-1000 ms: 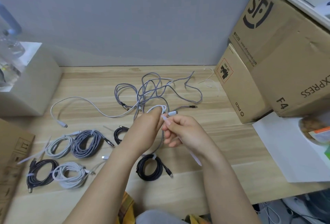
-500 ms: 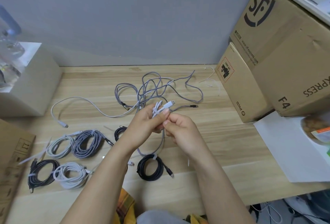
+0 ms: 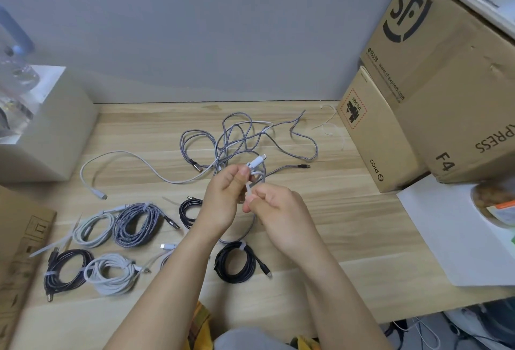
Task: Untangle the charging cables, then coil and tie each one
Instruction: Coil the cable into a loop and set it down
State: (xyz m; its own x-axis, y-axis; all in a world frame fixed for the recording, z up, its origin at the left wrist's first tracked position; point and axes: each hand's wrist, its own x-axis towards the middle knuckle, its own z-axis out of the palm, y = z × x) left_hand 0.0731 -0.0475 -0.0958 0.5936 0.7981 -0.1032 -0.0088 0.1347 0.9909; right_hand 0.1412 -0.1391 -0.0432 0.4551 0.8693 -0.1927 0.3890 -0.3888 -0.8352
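Note:
My left hand point(image 3: 224, 199) pinches a small coiled white cable point(image 3: 257, 167) above the wooden table point(image 3: 348, 218), its plug sticking up to the right. My right hand point(image 3: 274, 210) grips a white tie point(image 3: 249, 192) wrapped at the coil. Behind the hands lies a tangle of grey braided cables point(image 3: 239, 140), with a loose white cable point(image 3: 117, 160) trailing left. Several coiled and tied cables rest in front: a grey braided one point(image 3: 138, 224), a white one point(image 3: 93, 228), a black one point(image 3: 234, 261), another black point(image 3: 67, 270) and another white point(image 3: 111, 273).
Cardboard boxes point(image 3: 434, 84) stack at the right, a white sheet point(image 3: 457, 235) with a food pack beside them. A pale box point(image 3: 47, 129) stands at the left, a flat carton point(image 3: 19, 252) at the near left. Loose white ties point(image 3: 328, 126) lie near the boxes.
Both hands moved slightly toward me while holding the white cable. The tie, hanging long below my right hand a second ago, is now drawn in short at the coil.

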